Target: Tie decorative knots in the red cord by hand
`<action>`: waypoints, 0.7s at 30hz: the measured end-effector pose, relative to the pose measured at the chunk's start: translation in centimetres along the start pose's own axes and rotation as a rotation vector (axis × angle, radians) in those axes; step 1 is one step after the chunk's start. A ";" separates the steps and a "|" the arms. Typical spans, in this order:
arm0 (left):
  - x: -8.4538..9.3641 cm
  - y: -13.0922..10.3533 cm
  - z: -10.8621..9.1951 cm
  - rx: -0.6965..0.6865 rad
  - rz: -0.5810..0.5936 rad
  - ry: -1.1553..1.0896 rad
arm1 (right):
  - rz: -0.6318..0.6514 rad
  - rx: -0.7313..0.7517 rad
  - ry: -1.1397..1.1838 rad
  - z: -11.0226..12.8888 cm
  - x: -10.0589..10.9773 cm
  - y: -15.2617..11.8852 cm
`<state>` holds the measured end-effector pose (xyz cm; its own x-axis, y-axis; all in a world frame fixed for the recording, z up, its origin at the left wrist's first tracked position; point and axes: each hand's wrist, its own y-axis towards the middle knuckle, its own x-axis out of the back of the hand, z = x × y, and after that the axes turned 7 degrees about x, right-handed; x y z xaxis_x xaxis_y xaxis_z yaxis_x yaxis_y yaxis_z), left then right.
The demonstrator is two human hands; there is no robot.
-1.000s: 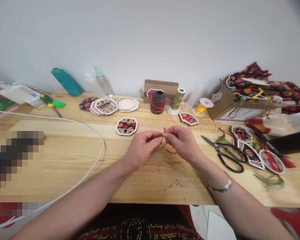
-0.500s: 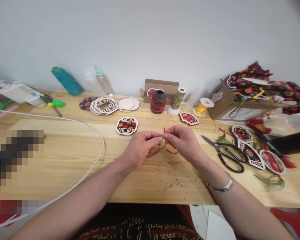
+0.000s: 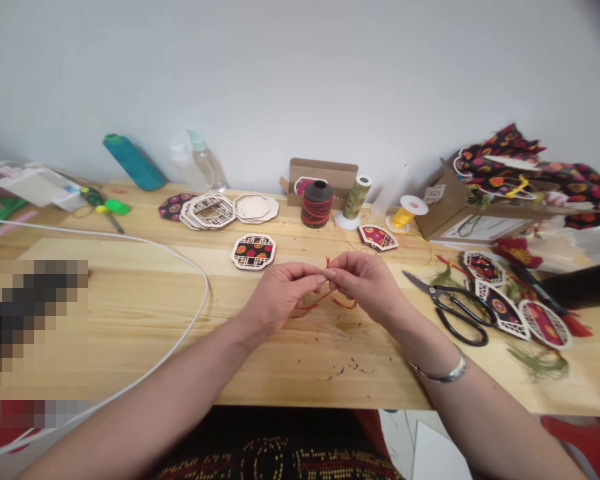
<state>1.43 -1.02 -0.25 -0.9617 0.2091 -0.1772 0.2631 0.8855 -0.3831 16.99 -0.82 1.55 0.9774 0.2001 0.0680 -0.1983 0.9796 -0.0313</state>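
A thin red cord (image 3: 344,304) is pinched between my two hands above the middle of the table. One short end sticks up over the fingertips, and longer strands hang below. My left hand (image 3: 289,293) is closed on the cord, thumb against index finger. Touching it at the fingertips, my right hand (image 3: 363,283) pinches the same cord. Just left of and beyond them lies an octagonal patterned piece (image 3: 253,252) with a pale lattice frame. Black-handled scissors (image 3: 450,300) rest to the right of my right hand.
Along the wall stand a red-thread spool (image 3: 317,205), a green spool (image 3: 356,200), a yellow spool (image 3: 405,215) and a teal cone (image 3: 134,162). Stacked frames (image 3: 210,211) lie back left. A filled cardboard box (image 3: 473,213) stands right. A white cable (image 3: 200,267) curves across the left.
Both hands keep their pinch in almost the same place. The red strand below my left hand has shifted slightly.
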 end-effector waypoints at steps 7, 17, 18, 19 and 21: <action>0.1 0.3 0.1 -0.038 -0.057 -0.021 | 0.040 0.110 -0.197 -0.1 0.6 0.1; 0.2 0.6 -0.1 -0.027 -0.171 -0.038 | 0.048 0.233 -0.725 0.6 1.3 -0.7; 0.2 0.6 -0.1 -0.032 -0.168 -0.048 | 0.046 0.261 -0.752 0.7 1.1 -0.9; 0.2 0.6 -0.1 -0.042 -0.166 -0.059 | 0.048 0.293 -0.778 0.7 0.8 -1.2; 0.2 0.6 0.0 -0.060 -0.161 -0.081 | 0.074 0.358 -0.832 0.7 0.2 -1.7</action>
<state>1.41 -0.42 -0.47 -0.9810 0.0309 -0.1914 0.0990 0.9285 -0.3579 17.49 -2.39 2.31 0.6205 0.0742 0.7807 -0.4048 0.8829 0.2378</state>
